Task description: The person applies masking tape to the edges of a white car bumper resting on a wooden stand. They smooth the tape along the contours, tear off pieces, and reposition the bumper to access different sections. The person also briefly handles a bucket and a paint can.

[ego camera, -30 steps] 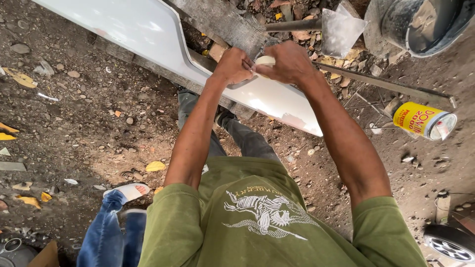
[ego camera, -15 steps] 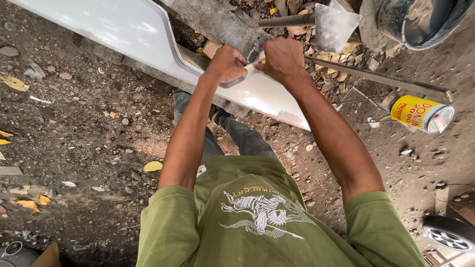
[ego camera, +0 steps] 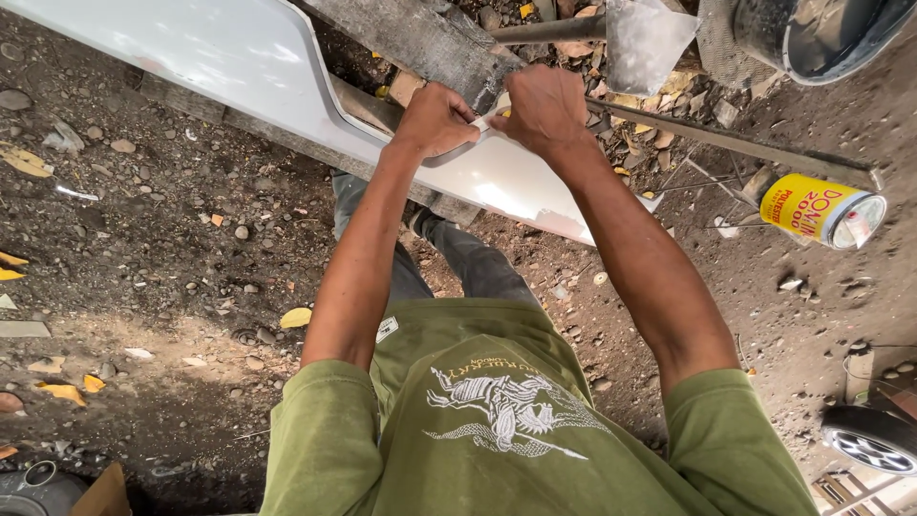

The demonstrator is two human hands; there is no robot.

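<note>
We note a long white body panel (ego camera: 239,57) lying across dirt ground (ego camera: 172,287), propped on a weathered wooden beam (ego camera: 420,38). A yellow tin can (ego camera: 821,210) lies on its side, well apart to the right. Both hands have shifted slightly along the panel's edge since a second ago. Left hand (ego camera: 435,119) and right hand (ego camera: 544,107) are closed together on a small pale piece (ego camera: 487,119) against the panel; the work appears ongoing.

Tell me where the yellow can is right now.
In the head view, the yellow can lies on its side on the dirt ground at the right, beyond the right hand, near a metal bar.
</note>
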